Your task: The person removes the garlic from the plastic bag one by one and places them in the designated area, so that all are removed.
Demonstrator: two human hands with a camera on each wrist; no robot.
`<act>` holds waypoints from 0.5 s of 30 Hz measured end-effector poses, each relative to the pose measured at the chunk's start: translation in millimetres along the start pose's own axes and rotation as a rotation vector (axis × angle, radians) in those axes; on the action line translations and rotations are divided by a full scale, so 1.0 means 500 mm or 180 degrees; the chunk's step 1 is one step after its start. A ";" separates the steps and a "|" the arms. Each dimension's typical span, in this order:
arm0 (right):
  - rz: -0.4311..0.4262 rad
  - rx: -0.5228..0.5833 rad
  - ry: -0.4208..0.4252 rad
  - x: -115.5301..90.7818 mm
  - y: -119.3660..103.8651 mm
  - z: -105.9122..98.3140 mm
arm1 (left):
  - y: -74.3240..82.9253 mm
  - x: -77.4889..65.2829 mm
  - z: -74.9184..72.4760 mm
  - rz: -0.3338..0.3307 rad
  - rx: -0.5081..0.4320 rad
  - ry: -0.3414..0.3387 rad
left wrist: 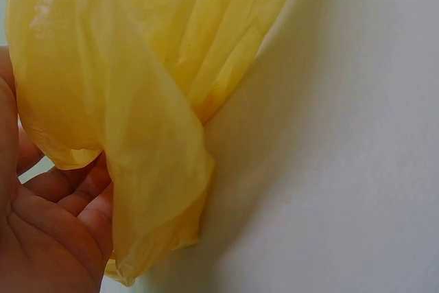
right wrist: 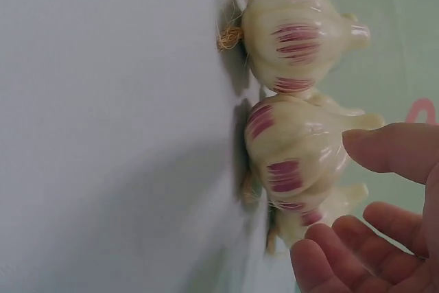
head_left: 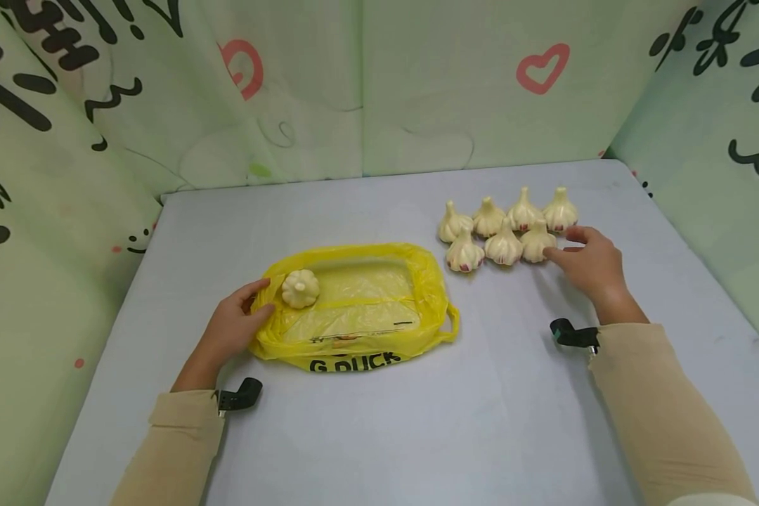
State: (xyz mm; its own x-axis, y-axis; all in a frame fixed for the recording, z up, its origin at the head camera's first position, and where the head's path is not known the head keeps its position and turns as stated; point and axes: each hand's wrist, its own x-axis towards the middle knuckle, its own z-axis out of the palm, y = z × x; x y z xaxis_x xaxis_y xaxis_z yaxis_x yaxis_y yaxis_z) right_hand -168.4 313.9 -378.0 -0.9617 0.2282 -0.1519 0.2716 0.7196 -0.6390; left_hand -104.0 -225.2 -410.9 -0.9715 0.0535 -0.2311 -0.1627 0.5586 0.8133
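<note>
A yellow plastic bag (head_left: 354, 351) lies with its mouth spread wide and one garlic bulb (head_left: 300, 289) inside at its left end. My left hand (head_left: 235, 327) holds the bag's left rim, thumb and fingers on either side of it; in the left wrist view the thin plastic (left wrist: 151, 169) covers part of the fingers. Several more garlic bulbs (head_left: 503, 246) stand in two rows to the right of the bag. My right hand (head_left: 591, 263) is at the right end of the front row, thumb tip close beside the nearest bulb (right wrist: 295, 145), its fingers spread and loosely bent.
A white-covered table (head_left: 417, 436) carries everything. Green patterned curtains (head_left: 430, 91) rise behind it and on both sides. One handle loop (head_left: 452, 323) of the bag sticks out at its right end, towards the garlic.
</note>
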 end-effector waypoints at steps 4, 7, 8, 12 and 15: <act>-0.0078 0.0071 0.0027 -0.009 -0.018 -0.005 | -0.001 -0.001 0.000 0.0003 0.0011 0.0007; -0.0187 0.0144 0.0042 -0.017 -0.040 -0.005 | -0.002 -0.001 0.000 0.0004 0.0015 0.0012; -0.0232 0.0167 0.0045 -0.020 -0.049 -0.004 | -0.002 -0.001 0.000 0.0004 0.0012 0.0012; -0.0419 0.0211 -0.0023 -0.034 -0.081 0.004 | 0.000 -0.001 0.000 -0.0005 -0.0004 0.0006; -0.0558 0.0232 -0.0109 -0.046 -0.104 0.013 | 0.001 -0.002 0.000 -0.0009 -0.0007 0.0003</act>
State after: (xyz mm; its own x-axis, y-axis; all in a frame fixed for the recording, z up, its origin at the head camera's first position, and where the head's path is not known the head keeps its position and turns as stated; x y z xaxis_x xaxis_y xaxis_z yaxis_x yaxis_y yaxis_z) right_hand -160.6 267.2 -346.1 -0.9951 0.0802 -0.0581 0.0977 0.6967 -0.7107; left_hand -103.2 -225.1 -410.3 -0.9712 0.0511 -0.2328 -0.1658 0.5570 0.8138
